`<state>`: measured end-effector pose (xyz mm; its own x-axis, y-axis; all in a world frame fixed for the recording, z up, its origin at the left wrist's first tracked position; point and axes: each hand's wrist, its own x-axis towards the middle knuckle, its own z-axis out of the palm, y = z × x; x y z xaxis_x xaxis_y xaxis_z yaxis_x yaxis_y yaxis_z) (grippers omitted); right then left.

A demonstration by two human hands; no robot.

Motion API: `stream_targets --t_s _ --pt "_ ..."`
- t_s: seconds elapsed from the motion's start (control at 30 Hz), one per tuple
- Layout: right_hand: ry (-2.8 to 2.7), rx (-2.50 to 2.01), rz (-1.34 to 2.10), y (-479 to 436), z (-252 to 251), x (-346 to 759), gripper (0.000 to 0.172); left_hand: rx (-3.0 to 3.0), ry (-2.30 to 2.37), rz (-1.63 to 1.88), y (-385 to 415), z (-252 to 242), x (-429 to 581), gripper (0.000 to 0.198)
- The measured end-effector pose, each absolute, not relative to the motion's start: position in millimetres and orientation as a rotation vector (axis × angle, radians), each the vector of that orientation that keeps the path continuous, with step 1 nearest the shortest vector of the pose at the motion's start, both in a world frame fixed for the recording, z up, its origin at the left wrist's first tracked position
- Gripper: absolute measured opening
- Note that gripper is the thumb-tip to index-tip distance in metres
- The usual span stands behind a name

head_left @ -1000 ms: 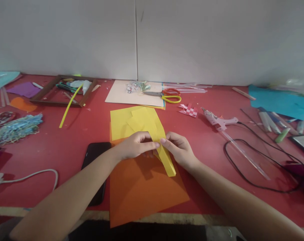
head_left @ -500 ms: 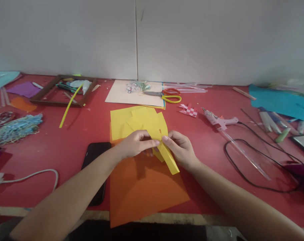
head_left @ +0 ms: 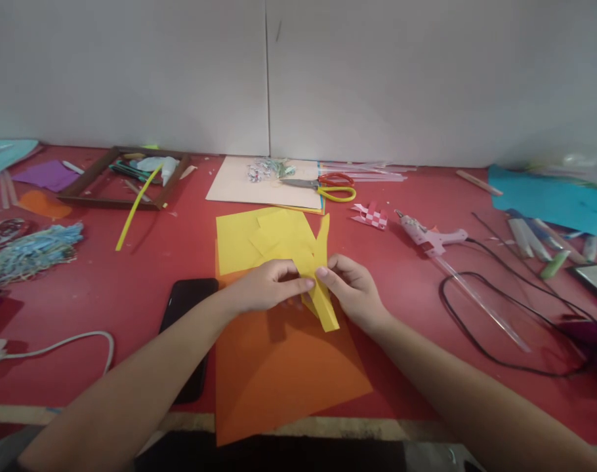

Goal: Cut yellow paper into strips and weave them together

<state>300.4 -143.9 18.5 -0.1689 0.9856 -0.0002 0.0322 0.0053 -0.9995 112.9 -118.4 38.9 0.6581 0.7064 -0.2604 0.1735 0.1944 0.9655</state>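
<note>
My left hand point(head_left: 266, 288) and my right hand point(head_left: 353, 292) meet at the middle of the red table point(head_left: 416, 275), both pinched on a yellow paper piece point(head_left: 321, 282). Its right edge stands lifted and a narrow strip of it hangs down toward me. Under my hands lies an orange paper sheet point(head_left: 279, 370) that reaches over the table's front edge. A flat yellow sheet point(head_left: 237, 239) rests just beyond my left hand.
A black phone point(head_left: 187, 314) lies under my left forearm. Scissors point(head_left: 328, 185) rest on a cream card point(head_left: 244, 183) at the back. A pink glue gun point(head_left: 429, 236) with its black cable point(head_left: 480, 328) lies right. A wooden frame point(head_left: 89, 187) and shredded paper point(head_left: 30, 252) sit left.
The yellow piece has been turned and folded up: its right edge now stands upright, and the hanging strip has swung left and pulled shorter. Both hands stay in place.
</note>
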Motion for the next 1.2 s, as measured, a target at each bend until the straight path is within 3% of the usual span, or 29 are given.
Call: stream_targets --t_s 0.17,1.03,1.2 --pt "-1.340 -1.103 1.449 -144.9 17.6 301.4 0.037 1.338 0.834 0.465 -114.9 36.6 110.1 0.033" --pt "-1.362 -1.174 1.183 -145.1 20.0 298.0 0.039 1.284 0.784 0.506 -121.6 40.8 114.1 0.033" --pt "-1.292 -1.116 1.371 -148.1 20.9 298.4 0.036 1.347 0.708 0.442 -122.5 40.7 115.3 0.024"
